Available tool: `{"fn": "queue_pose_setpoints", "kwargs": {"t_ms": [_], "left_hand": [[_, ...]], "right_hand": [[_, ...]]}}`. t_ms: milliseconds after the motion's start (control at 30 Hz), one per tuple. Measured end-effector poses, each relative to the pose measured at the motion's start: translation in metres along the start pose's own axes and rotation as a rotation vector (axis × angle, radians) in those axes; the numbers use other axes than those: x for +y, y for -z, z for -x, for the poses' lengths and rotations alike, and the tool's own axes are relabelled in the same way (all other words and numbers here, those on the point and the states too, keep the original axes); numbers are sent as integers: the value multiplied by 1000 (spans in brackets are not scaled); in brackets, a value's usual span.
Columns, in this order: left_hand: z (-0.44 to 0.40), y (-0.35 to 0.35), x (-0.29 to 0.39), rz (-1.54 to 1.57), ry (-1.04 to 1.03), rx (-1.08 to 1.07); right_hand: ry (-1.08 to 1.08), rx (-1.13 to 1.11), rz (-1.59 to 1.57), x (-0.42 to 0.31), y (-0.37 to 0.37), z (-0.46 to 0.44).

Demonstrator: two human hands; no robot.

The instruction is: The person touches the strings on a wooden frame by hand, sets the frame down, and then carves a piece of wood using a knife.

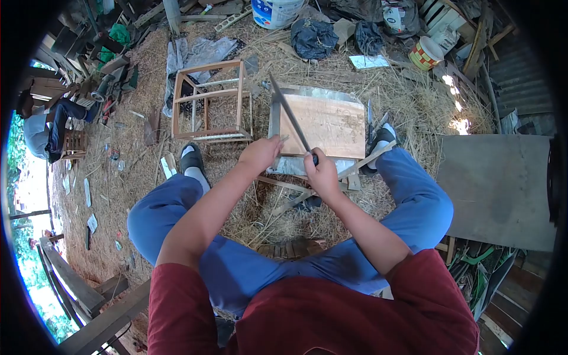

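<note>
My right hand [322, 176] is closed around the dark handle of a long, narrow-bladed knife [289, 112]. Its blade slants up and left over a light wooden board [331, 127], which lies on a low support between my feet. My left hand [260, 155] is at the board's lower left corner, fingers pinched together near the blade. Whatever those fingers hold is too small to make out. Metal-looking sheet [290, 164] shows under the board's near edge.
A wooden frame [207, 97] stands left of the board on straw-covered ground. To the right is a grey panel [497, 189]. Black bags [313, 38], a white-and-blue bucket [277, 13] and a patterned bucket [426, 53] stand at the back. A person [50, 127] sits far left.
</note>
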State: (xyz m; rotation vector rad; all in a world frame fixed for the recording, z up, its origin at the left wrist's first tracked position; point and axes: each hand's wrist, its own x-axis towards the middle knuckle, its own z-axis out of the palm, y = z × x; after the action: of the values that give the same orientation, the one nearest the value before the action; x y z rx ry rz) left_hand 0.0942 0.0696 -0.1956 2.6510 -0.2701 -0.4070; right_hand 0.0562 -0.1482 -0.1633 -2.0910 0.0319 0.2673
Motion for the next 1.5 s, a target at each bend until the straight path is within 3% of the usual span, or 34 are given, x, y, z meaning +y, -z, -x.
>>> {"fn": "queue_pose_setpoints", "kwargs": {"t_ms": [267, 533, 667, 867, 1033, 1267, 1500], "left_hand": [[2, 5, 9, -23, 33, -37], [0, 5, 7, 13, 62, -38], [2, 10, 13, 14, 73, -45], [-1, 4, 6, 12, 77, -30], [0, 0, 4, 28, 62, -32], [0, 0, 4, 23, 43, -4], [1, 1, 7, 25, 58, -20]], "right_hand": [[-19, -101, 39, 44, -16, -11], [-6, -9, -67, 2, -2, -1], [37, -45, 79, 43, -21, -7], [-9, -77, 72, 31, -13, -8], [-2, 24, -41, -1, 0, -5], [13, -65, 22, 50, -21, -10], [-4, 7, -19, 14, -7, -5]]}}
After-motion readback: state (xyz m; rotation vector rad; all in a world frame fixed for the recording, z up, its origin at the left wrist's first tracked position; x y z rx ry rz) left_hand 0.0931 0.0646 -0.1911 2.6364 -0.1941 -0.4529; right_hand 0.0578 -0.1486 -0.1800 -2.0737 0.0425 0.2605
